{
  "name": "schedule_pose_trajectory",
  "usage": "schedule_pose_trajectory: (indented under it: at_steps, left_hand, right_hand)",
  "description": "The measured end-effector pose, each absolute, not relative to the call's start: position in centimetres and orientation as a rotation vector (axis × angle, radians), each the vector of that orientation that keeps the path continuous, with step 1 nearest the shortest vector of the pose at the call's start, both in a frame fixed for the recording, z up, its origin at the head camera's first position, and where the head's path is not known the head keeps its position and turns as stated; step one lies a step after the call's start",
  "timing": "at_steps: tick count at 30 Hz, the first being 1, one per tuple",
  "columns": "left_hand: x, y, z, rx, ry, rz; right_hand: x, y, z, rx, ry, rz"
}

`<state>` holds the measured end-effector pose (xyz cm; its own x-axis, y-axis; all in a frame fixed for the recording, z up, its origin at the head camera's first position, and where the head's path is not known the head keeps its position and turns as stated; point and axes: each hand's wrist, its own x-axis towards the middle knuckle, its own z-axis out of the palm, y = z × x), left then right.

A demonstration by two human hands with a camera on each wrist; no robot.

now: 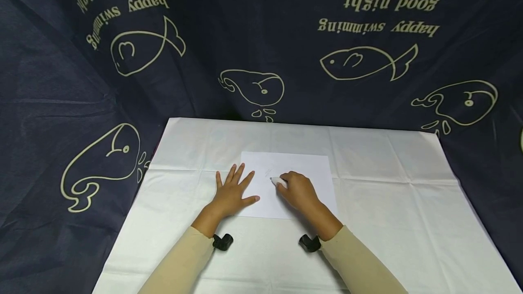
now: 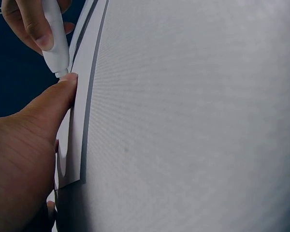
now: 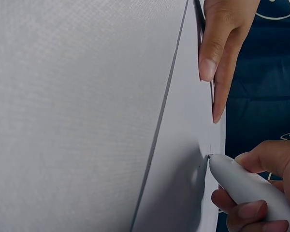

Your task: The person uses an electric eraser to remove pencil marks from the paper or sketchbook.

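A sheet of white paper lies flat with a few faint marks near its middle. My left hand rests on the paper's left part, fingers spread. In my right hand I grip a thick white marker between thumb and fingers. Its dark tip meets the paper by the faint marks, seen in the right wrist view. From the left wrist, the white marker shows beyond my left thumb, with part of its body hidden by the fingers.
A creased white cloth covers the table under the paper. Behind the table hangs a dark blue curtain with fish and whale outlines and lettering. Dark wrist cameras sit at both cuffs.
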<state>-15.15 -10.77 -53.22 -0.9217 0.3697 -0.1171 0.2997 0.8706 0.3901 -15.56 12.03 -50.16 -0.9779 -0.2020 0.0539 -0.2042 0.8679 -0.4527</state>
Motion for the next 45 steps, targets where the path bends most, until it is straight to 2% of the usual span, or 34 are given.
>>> schedule_pose_trajectory:
  at_steps: [45]
  left_hand:
    - [-15.14,-10.74,-53.08,0.503,2.845,0.527]
  right_hand:
    - [-15.22,11.64,-50.28,0.389,-3.023,0.745]
